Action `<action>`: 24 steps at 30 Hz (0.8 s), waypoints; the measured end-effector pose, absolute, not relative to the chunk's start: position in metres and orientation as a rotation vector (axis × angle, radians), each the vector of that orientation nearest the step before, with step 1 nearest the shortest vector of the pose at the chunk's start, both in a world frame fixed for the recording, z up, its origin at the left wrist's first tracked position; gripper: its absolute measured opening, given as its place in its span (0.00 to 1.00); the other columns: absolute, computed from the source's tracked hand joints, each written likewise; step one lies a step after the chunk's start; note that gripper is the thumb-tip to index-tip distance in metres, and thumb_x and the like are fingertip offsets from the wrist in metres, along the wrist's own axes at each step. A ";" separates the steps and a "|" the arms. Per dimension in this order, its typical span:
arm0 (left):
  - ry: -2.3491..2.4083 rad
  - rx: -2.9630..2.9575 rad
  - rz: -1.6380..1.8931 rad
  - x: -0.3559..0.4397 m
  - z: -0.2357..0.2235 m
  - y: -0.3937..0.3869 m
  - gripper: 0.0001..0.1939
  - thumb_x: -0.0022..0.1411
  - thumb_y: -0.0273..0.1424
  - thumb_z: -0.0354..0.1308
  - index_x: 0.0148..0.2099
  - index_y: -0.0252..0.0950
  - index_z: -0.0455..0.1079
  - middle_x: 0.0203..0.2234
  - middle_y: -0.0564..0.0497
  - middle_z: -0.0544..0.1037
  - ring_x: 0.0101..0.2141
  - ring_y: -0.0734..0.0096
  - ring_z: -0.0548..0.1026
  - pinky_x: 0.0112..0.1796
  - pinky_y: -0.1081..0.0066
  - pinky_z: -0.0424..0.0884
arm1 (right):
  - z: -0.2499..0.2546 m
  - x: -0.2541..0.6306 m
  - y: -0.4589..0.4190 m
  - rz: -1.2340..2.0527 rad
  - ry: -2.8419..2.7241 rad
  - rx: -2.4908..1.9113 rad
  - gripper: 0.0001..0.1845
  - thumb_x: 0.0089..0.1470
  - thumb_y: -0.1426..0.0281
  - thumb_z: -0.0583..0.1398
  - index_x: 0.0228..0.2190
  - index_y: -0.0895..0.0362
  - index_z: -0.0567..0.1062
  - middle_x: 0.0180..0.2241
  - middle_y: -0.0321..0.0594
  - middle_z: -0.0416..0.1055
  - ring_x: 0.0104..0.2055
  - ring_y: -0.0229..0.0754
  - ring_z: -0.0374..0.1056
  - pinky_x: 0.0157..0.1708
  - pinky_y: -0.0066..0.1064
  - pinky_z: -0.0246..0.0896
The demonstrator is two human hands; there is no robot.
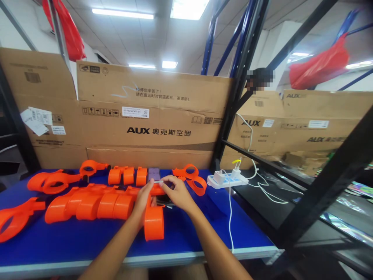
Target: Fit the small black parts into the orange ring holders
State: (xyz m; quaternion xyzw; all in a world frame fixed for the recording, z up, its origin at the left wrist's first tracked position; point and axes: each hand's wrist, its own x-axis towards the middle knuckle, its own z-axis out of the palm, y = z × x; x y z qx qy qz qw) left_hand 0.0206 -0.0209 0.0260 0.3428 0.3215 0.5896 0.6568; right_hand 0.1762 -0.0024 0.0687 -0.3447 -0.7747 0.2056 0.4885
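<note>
Both my hands meet at the middle of a blue table [87,241]. My left hand [144,199] and my right hand [175,192] pinch a thin silvery tool [157,181] between their fingertips. Under the right hand lies a small dark part [163,201], mostly hidden. An orange plastic cylinder piece [154,223] stands just below the hands. A phone [153,174] leans upright behind them, screen lit.
Several orange plastic parts [87,204] lie in rows to the left, with ring-shaped ones [190,179] at the right. A white power strip [227,179] with cables sits at the table's right edge. Cardboard boxes [131,116] wall the back. Black shelf frames [320,182] stand at the right.
</note>
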 end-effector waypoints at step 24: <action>0.885 0.832 1.664 0.017 0.032 -0.026 0.31 0.49 0.48 0.71 0.50 0.35 0.72 0.14 0.61 0.65 0.16 0.78 0.60 0.20 0.76 0.55 | 0.083 0.181 -0.003 0.887 -1.429 -0.927 0.13 0.49 0.58 0.68 0.30 0.56 0.80 0.31 0.39 0.76 0.32 0.42 0.67 0.31 0.30 0.60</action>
